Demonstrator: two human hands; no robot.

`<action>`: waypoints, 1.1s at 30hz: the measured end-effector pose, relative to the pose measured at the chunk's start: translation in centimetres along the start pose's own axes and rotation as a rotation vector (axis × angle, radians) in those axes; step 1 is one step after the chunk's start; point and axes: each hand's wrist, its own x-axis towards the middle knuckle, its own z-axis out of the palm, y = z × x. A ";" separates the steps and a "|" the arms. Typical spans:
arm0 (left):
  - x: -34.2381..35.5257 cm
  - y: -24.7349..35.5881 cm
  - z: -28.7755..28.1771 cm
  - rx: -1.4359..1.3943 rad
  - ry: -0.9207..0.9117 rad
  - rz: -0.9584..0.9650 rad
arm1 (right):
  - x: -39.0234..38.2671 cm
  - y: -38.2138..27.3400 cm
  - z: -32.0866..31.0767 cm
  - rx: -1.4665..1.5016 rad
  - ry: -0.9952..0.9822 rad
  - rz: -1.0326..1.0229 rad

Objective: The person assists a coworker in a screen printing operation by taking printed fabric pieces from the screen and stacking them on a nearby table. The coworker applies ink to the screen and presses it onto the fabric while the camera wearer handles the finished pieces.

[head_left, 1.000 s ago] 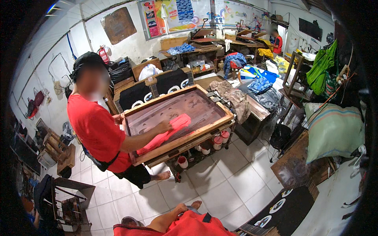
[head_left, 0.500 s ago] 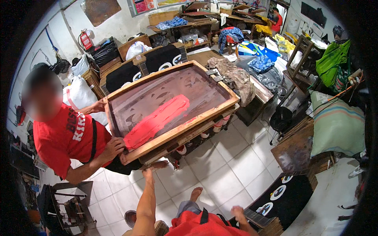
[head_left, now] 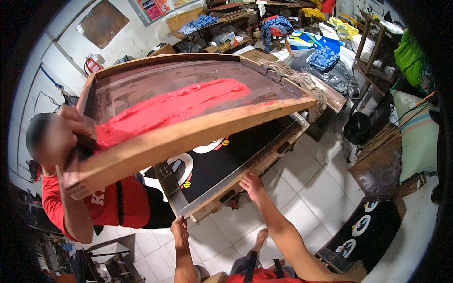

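Note:
My left hand (head_left: 179, 228) is closed on the near left corner of a printing board (head_left: 212, 195) with a wooden edge. Farther right, my right hand (head_left: 253, 185) grips the same board's near edge. Black fabric (head_left: 236, 160) lies on the board, printed with white ovals and small red and yellow details. Above it, tilted up, hangs a wood-framed printing screen (head_left: 198, 134) with a thick band of red ink (head_left: 174, 106) across its mesh. A co-worker in a red shirt (head_left: 127, 203) holds up the screen's left end; the screen hides part of the fabric.
Lower right, another board carries printed black fabric (head_left: 377, 236). Beyond it are a green sack (head_left: 415, 134) and a black fan-like object (head_left: 357, 127). A metal-and-wood stand (head_left: 104, 264) is at lower left. White floor tiles (head_left: 302, 188) show in front of the board.
The co-worker has raised the screen from lying flat, uncovering the fabric. My right hand has come from the lower right to the board's edge. My left hand has settled at its corner.

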 end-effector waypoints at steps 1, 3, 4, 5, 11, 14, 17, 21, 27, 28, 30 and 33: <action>-0.4 0.7 0.1 0.010 -0.015 -0.003 | 1.6 -0.2 1.1 0.067 -0.057 0.043; -1.4 1.6 0.1 -0.024 -0.072 0.033 | 3.4 -0.5 2.4 0.218 -0.286 0.018; -1.8 1.9 0.1 -0.054 -0.110 0.059 | 3.6 -0.8 2.5 0.207 -0.302 0.039; -2.0 2.0 0.1 -0.084 -0.175 0.060 | 3.8 -1.0 2.8 0.188 -0.300 0.046; -5.0 2.8 -2.5 0.282 -0.187 0.054 | -1.6 -3.4 1.6 0.137 -0.322 0.016; -8.1 4.0 -5.2 0.362 -0.064 0.157 | -9.6 -3.2 -2.5 0.132 -0.150 -0.089; -12.3 5.9 -6.5 0.511 -0.052 0.439 | -21.6 -3.9 -9.8 0.201 -0.147 -0.070; -20.0 7.7 -3.7 0.418 -0.116 0.542 | -38.0 -3.6 -17.5 0.261 -0.176 -0.177; -32.1 6.7 7.6 0.648 -0.534 0.695 | -56.7 -2.4 -25.5 0.346 -0.062 -0.369; -33.8 6.8 9.9 0.683 -0.638 0.755 | -58.9 -2.2 -26.2 0.344 -0.066 -0.411; -36.3 7.7 14.9 0.630 -0.841 0.835 | -62.4 -1.4 -26.6 0.345 -0.084 -0.509; -38.4 11.1 23.3 0.642 -1.040 0.961 | -64.4 0.7 -26.0 0.309 -0.114 -0.689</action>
